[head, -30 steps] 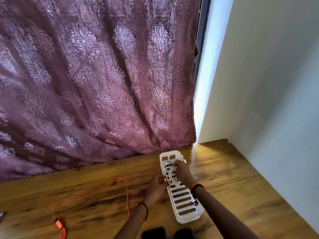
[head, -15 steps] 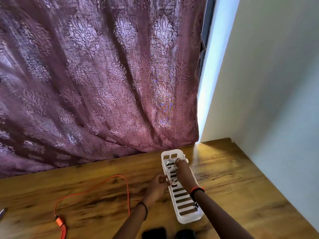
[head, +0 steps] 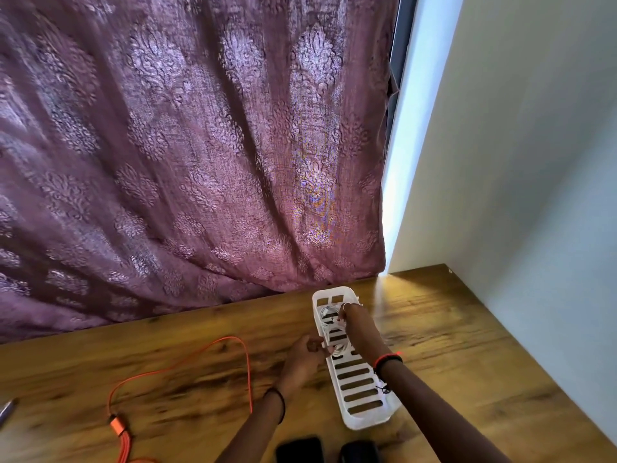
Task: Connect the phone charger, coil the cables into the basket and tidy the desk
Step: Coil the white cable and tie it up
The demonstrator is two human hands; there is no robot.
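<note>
A long white slotted basket (head: 364,389) lies on the wooden desk (head: 450,355), its far end near the curtain. A coiled white cable (head: 329,315) sits inside the basket's far half. My right hand (head: 357,324) reaches into the basket and pinches the coil. My left hand (head: 302,359) is at the basket's left wall, its fingers curled on the near part of the white cable. An orange cable (head: 248,372) loops loose across the desk to the left, ending in an orange plug (head: 117,426).
Two dark objects (head: 300,449) lie at the near desk edge, cut off by the frame. A metal tip (head: 6,411) shows at the far left edge. A purple patterned curtain (head: 187,155) hangs behind the desk; a pale wall (head: 521,182) bounds it on the right.
My right hand has reached a little farther along the basket toward the curtain, over the white coil. The left hand stays at the basket's left side.
</note>
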